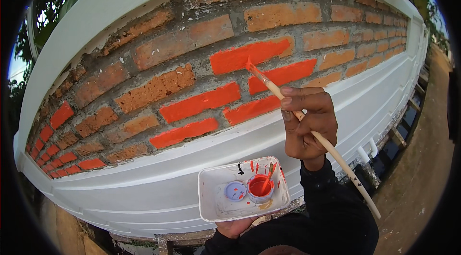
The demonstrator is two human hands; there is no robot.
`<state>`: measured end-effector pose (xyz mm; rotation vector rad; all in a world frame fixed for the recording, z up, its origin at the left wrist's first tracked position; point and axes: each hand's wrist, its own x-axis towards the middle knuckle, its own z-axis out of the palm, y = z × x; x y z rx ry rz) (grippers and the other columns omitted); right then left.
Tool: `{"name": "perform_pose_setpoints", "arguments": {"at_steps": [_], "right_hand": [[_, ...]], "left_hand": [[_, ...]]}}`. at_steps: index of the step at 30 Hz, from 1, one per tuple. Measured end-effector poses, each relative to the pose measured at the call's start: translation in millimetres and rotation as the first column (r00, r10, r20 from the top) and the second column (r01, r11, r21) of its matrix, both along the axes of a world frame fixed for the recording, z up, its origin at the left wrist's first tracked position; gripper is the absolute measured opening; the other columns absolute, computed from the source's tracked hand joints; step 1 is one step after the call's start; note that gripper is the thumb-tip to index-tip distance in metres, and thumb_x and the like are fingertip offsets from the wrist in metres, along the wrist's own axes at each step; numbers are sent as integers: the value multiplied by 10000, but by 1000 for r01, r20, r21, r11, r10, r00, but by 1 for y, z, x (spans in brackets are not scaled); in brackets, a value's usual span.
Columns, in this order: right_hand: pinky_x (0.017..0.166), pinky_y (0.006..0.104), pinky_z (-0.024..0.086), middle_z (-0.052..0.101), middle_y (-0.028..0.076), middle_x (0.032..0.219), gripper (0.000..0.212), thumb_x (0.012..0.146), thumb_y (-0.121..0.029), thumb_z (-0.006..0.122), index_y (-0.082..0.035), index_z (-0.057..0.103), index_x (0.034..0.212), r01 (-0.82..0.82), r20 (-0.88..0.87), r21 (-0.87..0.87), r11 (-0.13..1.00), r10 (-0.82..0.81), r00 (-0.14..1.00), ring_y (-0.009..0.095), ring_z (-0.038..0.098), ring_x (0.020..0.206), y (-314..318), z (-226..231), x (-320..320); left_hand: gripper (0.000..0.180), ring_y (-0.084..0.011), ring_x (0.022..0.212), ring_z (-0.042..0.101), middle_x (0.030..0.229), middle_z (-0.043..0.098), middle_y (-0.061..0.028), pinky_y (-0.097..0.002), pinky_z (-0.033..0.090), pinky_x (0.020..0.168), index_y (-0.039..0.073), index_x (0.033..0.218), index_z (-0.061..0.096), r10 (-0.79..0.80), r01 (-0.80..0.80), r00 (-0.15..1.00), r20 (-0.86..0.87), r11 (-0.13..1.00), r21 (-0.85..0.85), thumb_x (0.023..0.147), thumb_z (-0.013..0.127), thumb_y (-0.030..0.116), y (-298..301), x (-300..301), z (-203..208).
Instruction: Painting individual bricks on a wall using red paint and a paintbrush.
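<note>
A: What's at the far left?
B: Small red-painted bricks point(61, 115), then bare orange bricks point(155, 88), set in grey mortar above a white ledge point(144, 185).

A: And nearer the middle?
B: A white tray point(211, 202), smeared with paint, below the ledge. In it lies a pale blue lid point(235, 191).

A: Where's the left hand point(234, 228)?
B: Under the tray's near edge, grasping it from below; its fingertips are hidden.

A: What's above it?
B: A bright red brick point(235, 59), its right end partly orange. Below it in the tray, right of the lid, stands a jar of red paint point(260, 192) with a small brush point(269, 174) leaning in it.

A: And the right hand point(311, 123)?
B: Its fingers are pinched round a long wooden paintbrush point(343, 166), whose bristles touch that red brick.

A: Far right?
B: A brown dirt path point(432, 125).
</note>
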<state>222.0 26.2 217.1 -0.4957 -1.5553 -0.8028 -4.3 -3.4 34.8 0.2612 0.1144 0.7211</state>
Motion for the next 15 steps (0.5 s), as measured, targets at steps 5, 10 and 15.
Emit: {"name": "perform_pose_setpoints", "arguments": {"at_steps": [5, 10, 15], "right_hand": [[826, 326, 597, 624, 153, 1026, 280, 871, 108, 690, -55, 466, 831, -29, -273, 69, 997, 46, 961, 274, 691, 1011, 2, 0, 22], [872, 398, 615, 620, 173, 1019, 263, 925, 70, 643, -55, 413, 901, 150, -215, 169, 974, -112, 970, 291, 682, 978, -11, -3, 25], [837, 358, 616, 624, 170, 990, 274, 915, 52, 667, -61, 417, 901, 92, -57, 41, 995, -90, 994, 268, 690, 927, -5, 1, 5]], "left_hand": [[920, -404, 1496, 273, 1635, 280, -160, -683, 201, 1196, 94, 1556, 330, 1, -1, 1000, 7, 1000, 15, 885, 512, 696, -1, 1, 5], [926, -404, 1498, 269, 1635, 280, -159, -683, 199, 1197, 94, 1556, 330, -11, 11, 1000, 16, 1000, 22, 881, 516, 700, 0, 4, 7], [948, -426, 1492, 268, 1635, 272, -169, -687, 216, 1190, 92, 1560, 317, 6, -5, 1000, -15, 1000, 16, 874, 521, 714, 2, 1, -1]]}}
